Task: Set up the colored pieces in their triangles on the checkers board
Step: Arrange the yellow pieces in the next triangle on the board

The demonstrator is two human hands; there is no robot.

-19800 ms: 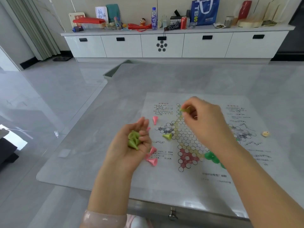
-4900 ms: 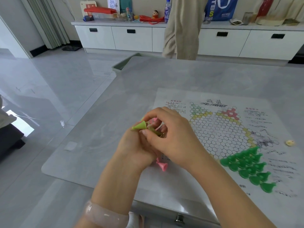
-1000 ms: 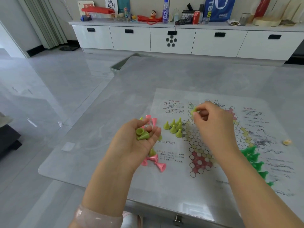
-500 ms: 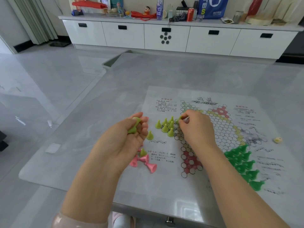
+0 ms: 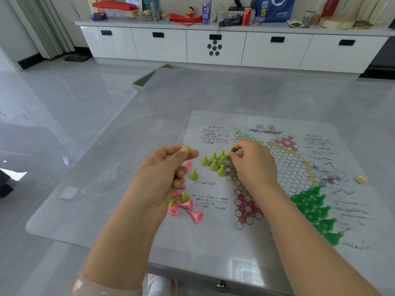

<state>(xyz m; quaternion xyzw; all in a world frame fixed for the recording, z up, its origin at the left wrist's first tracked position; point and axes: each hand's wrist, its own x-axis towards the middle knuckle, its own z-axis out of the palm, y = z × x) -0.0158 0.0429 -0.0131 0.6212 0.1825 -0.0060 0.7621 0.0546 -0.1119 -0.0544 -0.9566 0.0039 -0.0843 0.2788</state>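
Centrally, the grey table (image 5: 245, 92) carries the checkers board (image 5: 277, 167), a printed sheet with a hexagonal grid of circles and coloured triangle zones. On the board's right near corner, the dark green pieces (image 5: 314, 208) stand in a filled triangle; ten are countable, though some overlap. The left hand (image 5: 162, 178) hovers over the board's left margin, palm turned inward, fingers curled, with one yellow-green piece (image 5: 186, 148) pinched between thumb and forefinger. Whether further pieces sit in that palm cannot be determined. The right hand (image 5: 252, 163) is lowered onto the left point of the grid, fingers bent, pinching a second yellow-green piece (image 5: 230, 151) at its fingertips, just beside the standing group.

That group, the placed yellow-green pieces (image 5: 214, 162), comprises six upright cones in a tight cluster just left of the right hand. One lone yellow-green cone (image 5: 193, 175) stands apart, below the left hand's fingers. The pink pieces (image 5: 188, 208) lie tipped over in a loose heap under the left wrist, near a yellow-green cone; their count is partly hidden. Each piece is a small plastic cone with a flared base.
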